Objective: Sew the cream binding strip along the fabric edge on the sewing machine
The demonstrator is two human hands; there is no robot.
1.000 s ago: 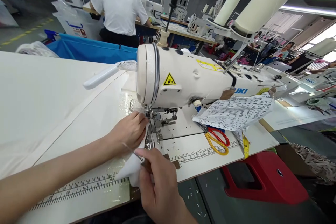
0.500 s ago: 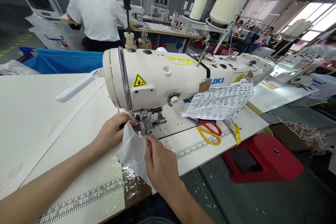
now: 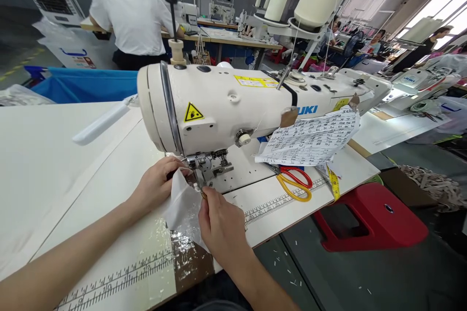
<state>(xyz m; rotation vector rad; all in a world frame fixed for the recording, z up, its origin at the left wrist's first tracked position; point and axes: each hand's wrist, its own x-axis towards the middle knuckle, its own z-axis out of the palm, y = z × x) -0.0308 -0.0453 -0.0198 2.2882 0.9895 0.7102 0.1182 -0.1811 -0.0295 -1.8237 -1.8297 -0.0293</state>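
Note:
My left hand (image 3: 158, 180) is closed on a piece of thin white fabric (image 3: 178, 199), just left of the needle area of a white sewing machine (image 3: 215, 107). The fabric hangs toward the table's front edge. Between the fingertips of my right hand (image 3: 222, 218) is a slim metal tool (image 3: 201, 190), its tip pointing up toward the presser foot and the fabric edge. My fingers hide much of this tool, so its exact kind is unclear. The machine's head overhangs both hands.
Scissors with red and yellow handles (image 3: 295, 183) lie right of the hands, beside a yellow measuring tape (image 3: 333, 182). A handwritten sheet (image 3: 310, 138) hangs from the machine. A red stool (image 3: 394, 214) stands to the right. Another person (image 3: 127, 14) sits ahead at a table.
The camera view has shifted slightly. Both hands stay at the needle area with the fabric and the metal tool; the right hand and tool show only a very small shift.

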